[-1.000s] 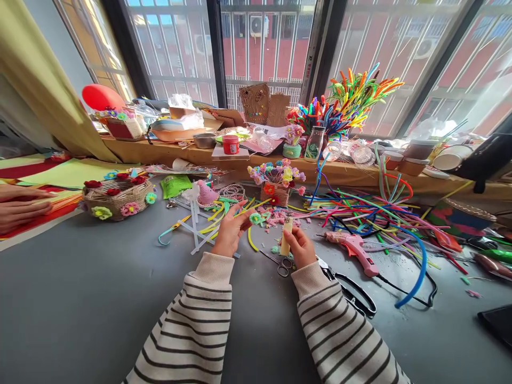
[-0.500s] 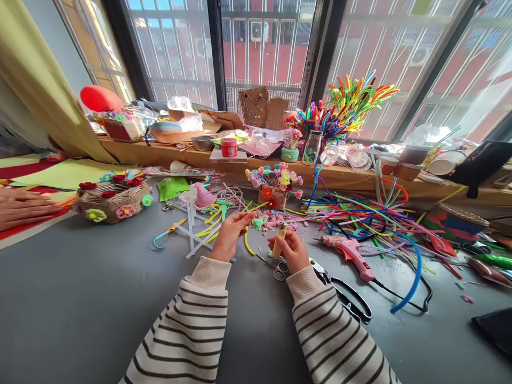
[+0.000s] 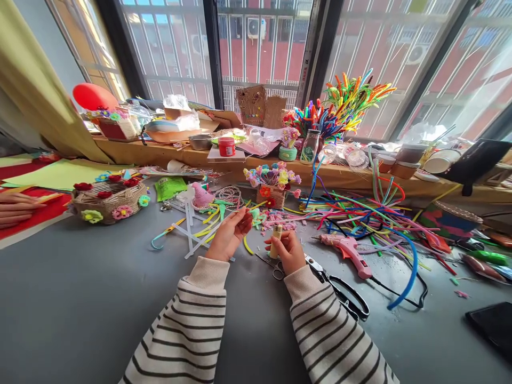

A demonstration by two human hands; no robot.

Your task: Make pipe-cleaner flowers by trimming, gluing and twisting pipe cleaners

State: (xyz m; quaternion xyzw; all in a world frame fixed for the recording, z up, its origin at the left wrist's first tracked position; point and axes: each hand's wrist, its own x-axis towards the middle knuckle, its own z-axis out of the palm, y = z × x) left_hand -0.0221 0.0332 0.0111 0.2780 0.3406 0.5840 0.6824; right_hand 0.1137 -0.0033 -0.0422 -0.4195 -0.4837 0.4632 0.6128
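My left hand (image 3: 229,236) is raised over the grey table (image 3: 100,298) with its fingers pinched on a thin stem that carries a small green pipe-cleaner flower (image 3: 255,215). My right hand (image 3: 288,250) is closed around a small pale yellow tube (image 3: 275,240), held upright. Both sleeves are cream with dark stripes. Small scissors (image 3: 276,269) lie just below my right hand. A pink glue gun (image 3: 348,252) rests on the table to the right.
Loose pipe cleaners (image 3: 372,213) sprawl at the right, with larger black-handled scissors (image 3: 344,296) near my right wrist. A woven basket (image 3: 107,200) with flowers sits at the left. Another person's hand (image 3: 14,208) rests on coloured paper at the far left. A cluttered wooden sill (image 3: 240,157) runs along the back.
Both hands have drifted slightly lower and closer together. The yellow tube has tilted a little. The view has shifted slightly.
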